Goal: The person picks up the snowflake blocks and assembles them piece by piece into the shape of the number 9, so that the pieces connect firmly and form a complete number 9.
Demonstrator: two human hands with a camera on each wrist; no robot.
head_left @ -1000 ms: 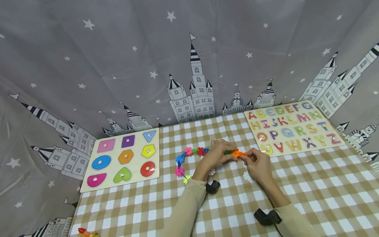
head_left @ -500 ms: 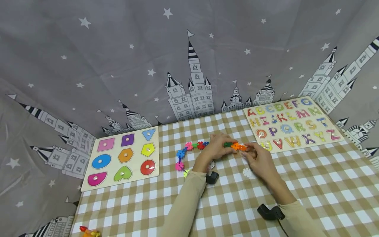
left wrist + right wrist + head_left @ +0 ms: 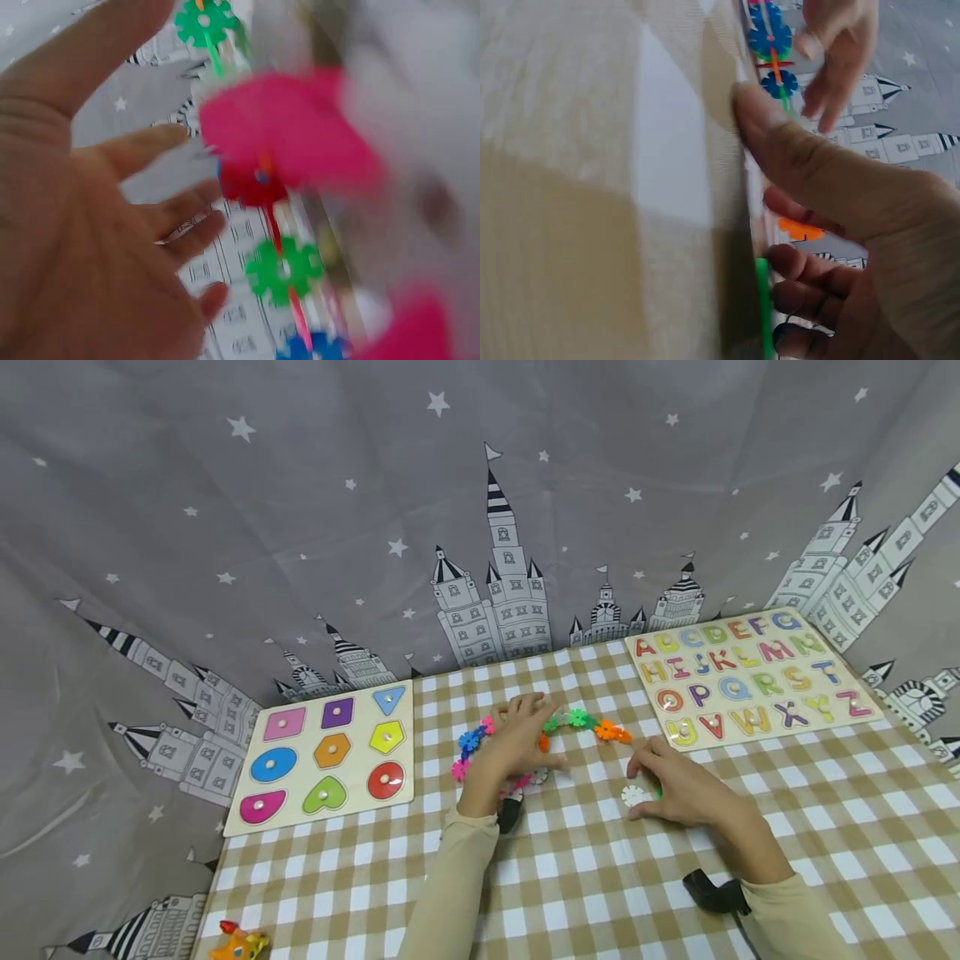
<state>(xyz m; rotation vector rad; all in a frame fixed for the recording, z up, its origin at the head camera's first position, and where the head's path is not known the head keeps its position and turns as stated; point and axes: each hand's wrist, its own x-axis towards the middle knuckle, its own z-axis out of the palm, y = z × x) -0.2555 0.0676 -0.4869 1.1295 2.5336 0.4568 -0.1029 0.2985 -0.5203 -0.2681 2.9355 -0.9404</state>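
Observation:
A chain of notched flower-shaped plastic discs (image 3: pixel 577 718) in several colours curves across the cloth; its orange end disc (image 3: pixel 604 730) lies between the hands. My left hand (image 3: pixel 517 743) hovers over the chain's middle with fingers spread, hiding part of it. In the left wrist view, that palm shows bare beside a green disc (image 3: pixel 283 270) and a red disc (image 3: pixel 253 184). My right hand (image 3: pixel 682 787) is off the chain, thumb and fingers apart around a loose white disc (image 3: pixel 632 795). A green piece (image 3: pixel 763 307) shows by its fingertips; whether they touch it is unclear.
A wooden shape puzzle board (image 3: pixel 322 814) lies at the left and an alphabet puzzle board (image 3: pixel 757 739) at the back right. A small orange toy figure (image 3: pixel 238 943) stands at the front left. A grey castle-print curtain (image 3: pixel 330 552) hangs behind the checked tablecloth (image 3: pixel 585 877).
Both hands have let go of the chain's orange end. My left hand has moved left with its fingers spreading; my right hand has come down toward the loose white disc.

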